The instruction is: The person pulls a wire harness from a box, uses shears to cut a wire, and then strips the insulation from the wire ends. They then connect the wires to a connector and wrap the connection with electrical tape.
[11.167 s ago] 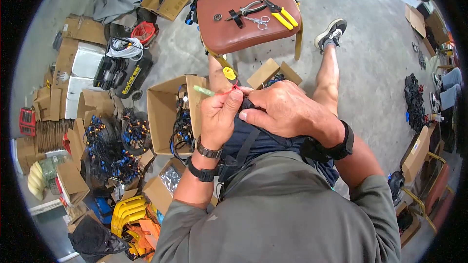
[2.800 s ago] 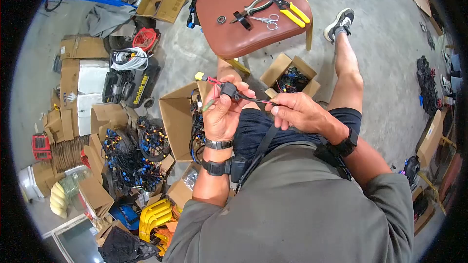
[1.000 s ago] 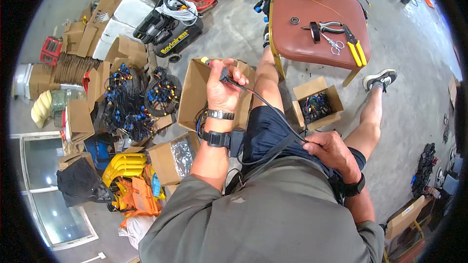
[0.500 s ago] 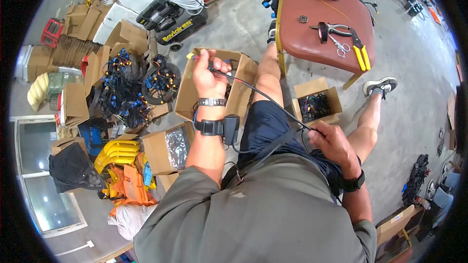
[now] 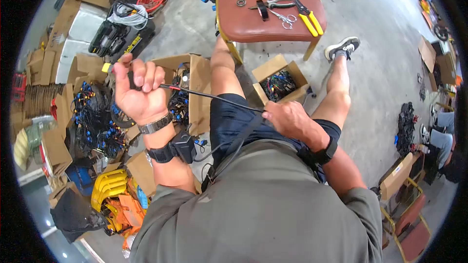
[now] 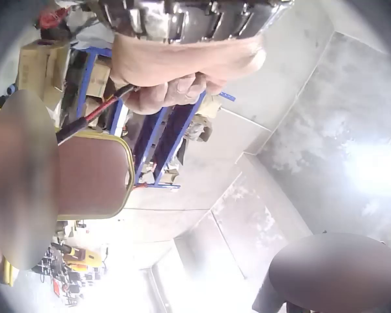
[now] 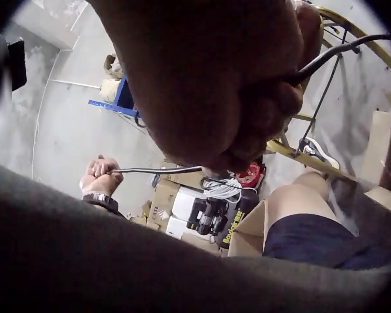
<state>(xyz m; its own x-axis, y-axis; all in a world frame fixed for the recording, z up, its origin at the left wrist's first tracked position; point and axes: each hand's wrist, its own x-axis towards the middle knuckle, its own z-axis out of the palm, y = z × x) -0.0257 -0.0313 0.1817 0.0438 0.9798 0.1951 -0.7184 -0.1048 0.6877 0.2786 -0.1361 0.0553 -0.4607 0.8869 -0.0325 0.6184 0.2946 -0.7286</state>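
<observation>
- Left hand (image 5: 139, 92) and right hand (image 5: 291, 121) both grip the thin, round black cable (image 5: 214, 96), nearly straight from far left to near right.
- Seemingly a straightening step; next calls for even tension.

Cable (image 5: 214, 96) btwn L hand (image 5: 140, 92), R hand (image 5: 295, 122)
</observation>
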